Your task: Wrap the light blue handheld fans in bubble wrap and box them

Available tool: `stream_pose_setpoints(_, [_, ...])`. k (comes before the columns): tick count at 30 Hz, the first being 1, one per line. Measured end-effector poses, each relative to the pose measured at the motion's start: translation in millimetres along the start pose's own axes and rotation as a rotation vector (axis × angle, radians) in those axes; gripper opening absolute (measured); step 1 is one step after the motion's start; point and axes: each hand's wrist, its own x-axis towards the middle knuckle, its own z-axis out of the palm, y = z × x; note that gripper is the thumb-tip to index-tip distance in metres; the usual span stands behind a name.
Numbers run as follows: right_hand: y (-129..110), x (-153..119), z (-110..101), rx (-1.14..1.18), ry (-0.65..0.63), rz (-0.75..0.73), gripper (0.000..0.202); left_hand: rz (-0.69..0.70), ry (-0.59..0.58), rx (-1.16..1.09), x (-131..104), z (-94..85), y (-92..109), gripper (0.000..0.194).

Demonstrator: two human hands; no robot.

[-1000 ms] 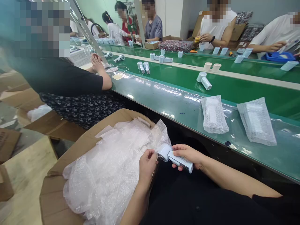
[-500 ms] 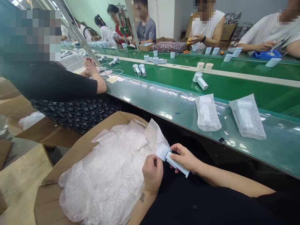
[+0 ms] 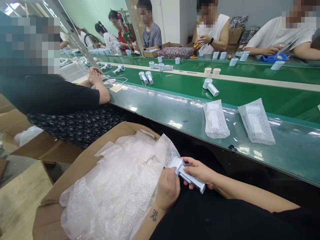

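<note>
My right hand [image 3: 200, 172] is closed around the handle of a light-blue handheld device [image 3: 192, 181] with a rounded head, its handle pointing down and right. At the head end, my left hand [image 3: 168, 186] has its fingers curled against the lower edge of a clear bubble-wrap bag [image 3: 168, 146]. The bag rises up and left from the head; how much of the head it covers is hard to see. Just left of my hands, a pile of bubble-wrap bags [image 3: 112, 186] fills an open cardboard carton [image 3: 48, 216].
Two bubble-wrapped packages [image 3: 216, 120] lie on the bench edge [image 3: 160, 110]. Beyond it, a green conveyor [image 3: 180, 81] carries similar light-blue devices [image 3: 210, 87] and two cream cups [image 3: 212, 71]. A co-worker's clasped hands [image 3: 95, 76] rest at the left; several people sit opposite.
My left hand has shifted up and right, with its fingers now over the device's head. The device has moved slightly down and right and turned a little. The camera view has shifted slightly.
</note>
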Motion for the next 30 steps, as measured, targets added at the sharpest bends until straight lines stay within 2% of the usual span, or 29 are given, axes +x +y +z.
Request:
stream_pose_setpoints(3, [7,1,0,-0.089,0.060,-0.086,0.036,-0.135,0.028,0.039,2,1.1,-3,0.020])
stream_pose_setpoints(5, [11,1,1,-0.140,0.133,-0.106,0.032,-0.171,-0.013,0.020,6,2.6,-4,0.016])
stream_pose_setpoints(8, [15,0,1,-0.248,0.158,-0.086,0.034,-0.213,-0.045,-0.022,11,5.5,-3,0.009])
stream_pose_setpoints(10, [16,-1,1,-0.294,0.151,-0.087,0.037,-0.174,-0.040,-0.043,14,7.4,-1,0.010])
stream_pose_setpoints(12, [17,-3,0,-0.284,0.158,-0.098,0.043,-0.057,-0.070,-0.076,14,9.2,2,0.015])
stream_pose_setpoints(15, [17,-4,-2,-0.196,0.134,-0.091,0.049,0.107,-0.148,-0.144,11,11.6,8,0.019])
stream_pose_setpoints(17, [17,-4,-4,-0.088,0.105,-0.084,0.044,0.122,-0.163,-0.170,7,12.6,12,0.018])
stream_pose_setpoints(20, [16,-3,-8,0.094,0.122,-0.060,0.031,-0.022,-0.097,-0.140,1,13.3,12,0.011])
stream_pose_setpoints(23, [17,-4,-10,0.196,0.163,-0.014,0.026,-0.139,-0.026,-0.116,-2,14.1,5,0.014])
stream_pose_setpoints(28, [20,-10,-8,0.200,0.134,-0.047,0.037,0.020,0.076,-0.082,-8,20.7,-8,0.020])
stream_pose_setpoints(30, [19,-13,-9,0.219,0.174,-0.097,0.042,-0.004,0.086,-0.025,-10,25.3,-6,0.018])
